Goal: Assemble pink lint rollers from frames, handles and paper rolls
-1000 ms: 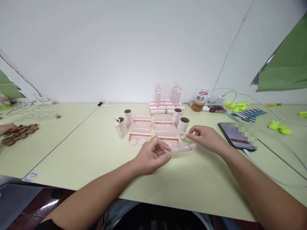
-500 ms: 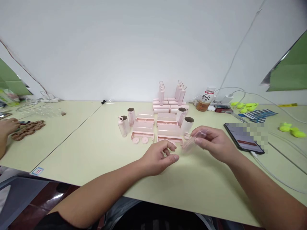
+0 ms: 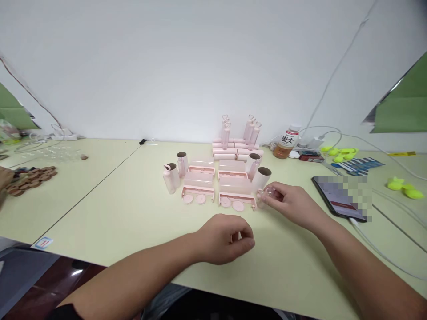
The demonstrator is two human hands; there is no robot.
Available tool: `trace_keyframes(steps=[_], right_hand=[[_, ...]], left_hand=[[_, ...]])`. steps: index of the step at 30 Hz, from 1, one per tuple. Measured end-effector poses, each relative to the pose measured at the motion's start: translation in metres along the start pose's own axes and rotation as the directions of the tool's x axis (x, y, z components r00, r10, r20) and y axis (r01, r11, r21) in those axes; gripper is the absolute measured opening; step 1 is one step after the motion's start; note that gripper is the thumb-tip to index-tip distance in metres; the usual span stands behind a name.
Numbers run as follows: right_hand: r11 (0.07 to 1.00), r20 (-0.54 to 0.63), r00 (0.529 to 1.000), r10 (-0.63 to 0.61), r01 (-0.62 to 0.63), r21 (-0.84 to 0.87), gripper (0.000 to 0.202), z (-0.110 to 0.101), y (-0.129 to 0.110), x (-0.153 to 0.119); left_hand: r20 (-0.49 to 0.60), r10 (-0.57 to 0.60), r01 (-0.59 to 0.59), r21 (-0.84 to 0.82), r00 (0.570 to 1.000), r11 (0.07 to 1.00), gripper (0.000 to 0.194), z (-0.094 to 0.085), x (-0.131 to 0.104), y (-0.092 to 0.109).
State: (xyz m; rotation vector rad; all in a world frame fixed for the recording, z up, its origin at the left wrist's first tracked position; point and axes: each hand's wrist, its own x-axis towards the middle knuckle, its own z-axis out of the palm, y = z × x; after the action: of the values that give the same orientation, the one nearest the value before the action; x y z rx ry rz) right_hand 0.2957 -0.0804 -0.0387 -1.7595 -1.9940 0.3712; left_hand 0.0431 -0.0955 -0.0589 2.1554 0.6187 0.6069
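Note:
My right hand [image 3: 283,200] grips a small clear pink bottle [image 3: 263,195] beside the front right roll [image 3: 262,178]. Near the table's front edge, my left hand [image 3: 228,238] has its fingers curled, thumb near the fingertips; I make out nothing between them. Pink trays with clear covers lie in two columns, among them the front left tray [image 3: 197,191] and front right tray [image 3: 236,198]. Flat pink discs [image 3: 238,206] lie on and before them. Another pink bottle [image 3: 169,180] stands at the left beside a roll.
Pink cases [image 3: 224,155] are stacked behind, with upright bottles on top. A drink bottle [image 3: 286,142], a phone [image 3: 340,200] with a cable and yellow-green pieces [image 3: 413,191] lie to the right. At the far left a person's hand [image 3: 5,178] is by brown pieces [image 3: 31,181].
My left hand has moved down toward the table edge and curled further. My right hand has brought the clear pink bottle back beside the front right roll, upright instead of slanted.

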Motion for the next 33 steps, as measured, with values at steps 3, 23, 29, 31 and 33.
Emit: trace_keyframes(steps=[3,23,29,31,33], right_hand=[[0.999,0.006,0.999,0.046,-0.046,-0.012,0.032,0.002,0.002,0.0],[0.997,-0.325,0.944,-0.054,0.072,0.043,0.043,0.004,0.015,-0.016],[0.972,-0.151,0.965,-0.216,0.226,0.056,0.064,0.01,0.016,-0.013],[0.973,-0.144,0.969,-0.201,0.214,0.086,0.063,0.01,0.017,-0.013],[0.976,-0.197,0.968,-0.156,0.182,0.123,0.058,0.008,0.018,-0.013]], left_hand=[[0.044,0.048,-0.049,0.031,0.998,0.998,0.016,0.0,-0.003,0.003],[0.162,0.245,-0.267,0.13,0.956,0.955,0.018,-0.002,-0.006,-0.009],[0.118,0.249,-0.262,0.11,0.961,0.959,0.017,0.001,-0.008,-0.018],[0.117,0.235,-0.247,0.109,0.965,0.963,0.018,0.001,-0.009,-0.018],[0.115,0.224,-0.238,0.117,0.968,0.964,0.02,0.001,-0.01,-0.018]])
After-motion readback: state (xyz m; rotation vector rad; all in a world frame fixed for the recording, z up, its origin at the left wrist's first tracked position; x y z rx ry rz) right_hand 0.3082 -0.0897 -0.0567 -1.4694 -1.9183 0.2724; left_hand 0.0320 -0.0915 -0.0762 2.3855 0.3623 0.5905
